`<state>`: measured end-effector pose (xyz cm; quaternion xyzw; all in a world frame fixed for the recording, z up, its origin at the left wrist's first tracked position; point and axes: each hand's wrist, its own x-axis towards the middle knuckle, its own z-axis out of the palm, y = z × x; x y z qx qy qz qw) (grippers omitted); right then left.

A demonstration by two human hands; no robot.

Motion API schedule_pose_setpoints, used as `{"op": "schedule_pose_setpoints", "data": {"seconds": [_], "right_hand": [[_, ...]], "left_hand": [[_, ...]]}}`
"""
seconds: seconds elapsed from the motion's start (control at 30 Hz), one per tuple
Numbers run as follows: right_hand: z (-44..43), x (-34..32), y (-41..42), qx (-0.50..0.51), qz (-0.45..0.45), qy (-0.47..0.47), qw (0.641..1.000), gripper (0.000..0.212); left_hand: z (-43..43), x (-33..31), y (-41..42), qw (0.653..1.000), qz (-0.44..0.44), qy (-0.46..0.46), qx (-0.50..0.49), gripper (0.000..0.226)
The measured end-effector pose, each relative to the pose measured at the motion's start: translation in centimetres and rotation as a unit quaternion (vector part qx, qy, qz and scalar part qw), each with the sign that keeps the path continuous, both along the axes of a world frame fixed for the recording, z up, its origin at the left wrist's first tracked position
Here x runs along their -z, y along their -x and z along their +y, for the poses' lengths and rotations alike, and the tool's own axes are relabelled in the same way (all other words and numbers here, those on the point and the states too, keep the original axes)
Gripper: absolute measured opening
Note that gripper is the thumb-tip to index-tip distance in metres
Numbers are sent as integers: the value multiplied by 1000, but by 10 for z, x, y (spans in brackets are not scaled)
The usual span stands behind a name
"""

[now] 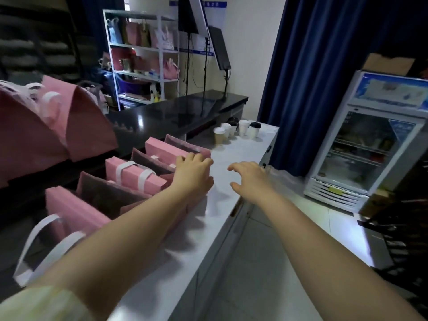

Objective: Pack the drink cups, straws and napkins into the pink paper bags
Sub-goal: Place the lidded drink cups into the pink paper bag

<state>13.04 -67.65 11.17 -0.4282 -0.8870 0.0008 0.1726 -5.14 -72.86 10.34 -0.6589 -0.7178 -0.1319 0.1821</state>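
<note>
While the lidded paper drink cups (236, 132) stand at the far end, we reach out empty-handed.
They cluster beyond the row of open pink paper bags (129, 176) lined along the white counter (243, 150), mouths up, likely for quick loading. Our left hand (193, 173) hovers by a bag's rim, fingers spread and holding nothing; our right hand (251, 180), loosely curved above the counter, grips nothing.
</note>
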Motion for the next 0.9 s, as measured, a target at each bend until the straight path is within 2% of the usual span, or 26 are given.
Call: {"op": "schedule_pose_setpoints", "data": {"seconds": [0.23,0.43,0.7,0.9], "right_hand": [[112,13,-20,-57,3,18,998,37],[193,24,-7,-119,12,42,992,38],[303,7,59,-198,9,31,980,40],[375,-3,119,-267,35,20,963,37]], "left_hand": [[90,15,-16,997,-2,27,-77,43],[161,12,16,992,-13,25,-121,36],[256,3,76,982,42,44,-178,39],[309,-2,102,969,19,43,-241,39]]}}
